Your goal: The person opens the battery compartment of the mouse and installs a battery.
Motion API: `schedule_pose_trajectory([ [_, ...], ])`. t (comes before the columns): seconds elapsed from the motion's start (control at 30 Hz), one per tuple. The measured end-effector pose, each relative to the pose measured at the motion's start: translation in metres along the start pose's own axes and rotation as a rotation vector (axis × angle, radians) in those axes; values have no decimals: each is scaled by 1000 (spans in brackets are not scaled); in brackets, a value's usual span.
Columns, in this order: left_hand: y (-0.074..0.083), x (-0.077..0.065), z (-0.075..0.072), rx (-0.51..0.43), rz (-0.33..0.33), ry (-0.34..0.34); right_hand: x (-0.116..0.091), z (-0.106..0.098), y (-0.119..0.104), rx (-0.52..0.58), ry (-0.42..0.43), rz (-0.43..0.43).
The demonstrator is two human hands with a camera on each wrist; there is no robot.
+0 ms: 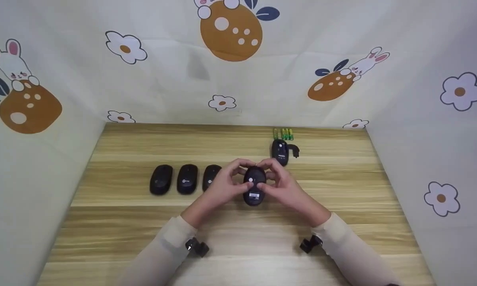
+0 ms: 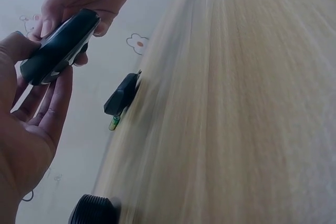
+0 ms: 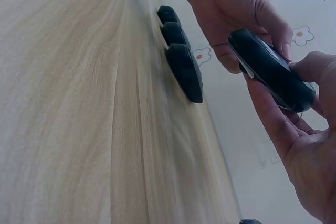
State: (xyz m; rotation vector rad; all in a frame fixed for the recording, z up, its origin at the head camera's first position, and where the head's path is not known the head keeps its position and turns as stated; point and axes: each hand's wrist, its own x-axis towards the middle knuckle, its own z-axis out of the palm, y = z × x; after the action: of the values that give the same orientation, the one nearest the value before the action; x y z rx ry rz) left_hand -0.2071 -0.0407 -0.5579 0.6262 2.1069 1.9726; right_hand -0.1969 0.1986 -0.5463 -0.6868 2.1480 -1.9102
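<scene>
Both hands grip a black computer mouse (image 1: 254,195) above the table, its underside with a pale label turned up. My left hand (image 1: 227,182) holds its left side, the thumb on the underside. From the right side my right hand (image 1: 282,184) holds it the same way, thumbs close together. Both wrist views show the mouse (image 2: 60,48) (image 3: 270,69) raised off the wood, fingers curled beneath it. Beyond the right hand lies another mouse (image 1: 279,153), underside up, with a curved black cover (image 1: 293,150) beside it.
Several green batteries (image 1: 287,134) lie at the back, behind the overturned mouse. Three black mice stand in a row at left: one at the far left (image 1: 161,180), one in the middle (image 1: 187,179) and one (image 1: 211,174) partly behind the left hand. Patterned cloth (image 1: 163,87) encloses the wooden table (image 1: 123,222).
</scene>
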Motion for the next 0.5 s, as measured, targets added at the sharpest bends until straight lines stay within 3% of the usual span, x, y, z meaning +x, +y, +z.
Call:
schedule_pose_trajectory([
  [0.5, -1, 1, -1, 31, -17, -14, 0, -1, 2, -11, 17, 15],
])
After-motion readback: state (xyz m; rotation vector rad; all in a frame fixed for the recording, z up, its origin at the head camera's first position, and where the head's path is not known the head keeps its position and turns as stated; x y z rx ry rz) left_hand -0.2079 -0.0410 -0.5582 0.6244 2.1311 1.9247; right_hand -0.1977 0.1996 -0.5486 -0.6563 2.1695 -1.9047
